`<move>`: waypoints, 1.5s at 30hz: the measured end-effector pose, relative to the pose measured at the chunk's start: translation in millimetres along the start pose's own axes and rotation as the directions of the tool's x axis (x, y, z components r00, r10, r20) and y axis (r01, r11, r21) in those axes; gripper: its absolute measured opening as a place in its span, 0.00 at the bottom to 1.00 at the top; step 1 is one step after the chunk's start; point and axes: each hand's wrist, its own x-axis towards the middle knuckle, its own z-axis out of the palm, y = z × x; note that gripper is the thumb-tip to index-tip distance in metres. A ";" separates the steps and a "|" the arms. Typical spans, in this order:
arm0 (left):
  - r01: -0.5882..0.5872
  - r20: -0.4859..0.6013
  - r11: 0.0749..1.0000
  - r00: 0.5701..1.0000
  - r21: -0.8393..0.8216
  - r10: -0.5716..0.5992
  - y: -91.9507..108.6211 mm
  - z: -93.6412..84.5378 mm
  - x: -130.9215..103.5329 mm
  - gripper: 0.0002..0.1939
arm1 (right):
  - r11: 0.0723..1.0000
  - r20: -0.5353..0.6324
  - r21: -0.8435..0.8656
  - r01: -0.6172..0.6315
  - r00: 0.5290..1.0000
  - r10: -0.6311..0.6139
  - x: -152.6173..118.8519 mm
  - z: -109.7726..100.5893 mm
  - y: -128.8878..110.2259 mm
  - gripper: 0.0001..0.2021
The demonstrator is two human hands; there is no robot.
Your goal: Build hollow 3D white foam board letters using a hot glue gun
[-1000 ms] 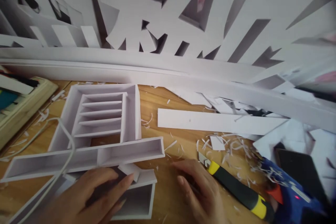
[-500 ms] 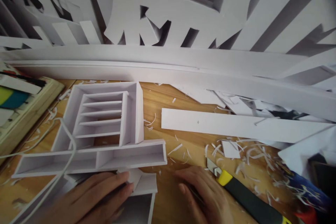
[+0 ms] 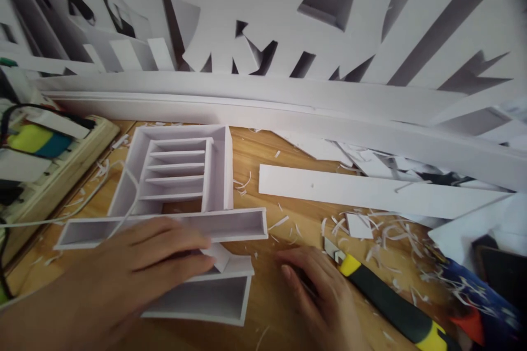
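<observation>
My left hand (image 3: 160, 260) reaches over the long, narrow two-part white tray (image 3: 242, 226) and the lower white open box (image 3: 206, 303). Its thumb and fingers close on a small white board piece (image 3: 221, 258), mostly hidden behind the fingertips. My right hand (image 3: 317, 290) rests on the wood to the right, fingers loosely curled, thumb apart, with nothing visible in it. Beside it lies a black and yellow utility knife (image 3: 387, 296), blade out. Behind the narrow tray stands a white slatted frame (image 3: 177, 175) made of thin board.
White cut-out panels (image 3: 313, 27) stand along the back behind a long white ledge (image 3: 197, 107). A white board strip (image 3: 329, 185) lies right of the frame, with shavings and offcuts around. At left are a power strip (image 3: 66, 175) and a white cable (image 3: 99, 214).
The view has shifted left, so things sit farther right in it. My left hand has moved up and forward, now covering part of the narrow tray. My right hand stays by the knife.
</observation>
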 end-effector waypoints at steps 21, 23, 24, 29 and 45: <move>-0.001 0.098 1.000 0.995 0.014 0.000 -11.1 -11.5 -4.2 0.23 | 0.993 -0.004 -0.057 0.108 0.994 -0.108 -0.4 5.2 -1.6 0.06; -0.074 0.177 0.997 0.982 0.023 0.068 -22.2 -17.0 -8.0 0.23 | 0.992 0.005 -0.066 0.106 0.994 -0.106 -0.9 5.5 -0.9 0.06; -0.110 0.204 0.994 0.974 0.024 0.102 -26.7 -18.9 -8.8 0.23 | 0.992 0.008 -0.069 0.104 0.995 -0.104 -0.9 5.5 -0.7 0.06; -0.166 0.197 0.985 0.968 0.053 0.152 -31.4 -20.5 -5.7 0.24 | 0.992 0.025 -0.071 0.100 0.995 -0.098 0.7 4.2 -0.5 0.06; -0.136 0.375 0.990 0.917 -0.034 0.139 -23.4 -15.2 14.6 0.18 | 0.982 0.036 -0.152 0.111 0.994 -0.107 -5.7 9.4 8.9 0.06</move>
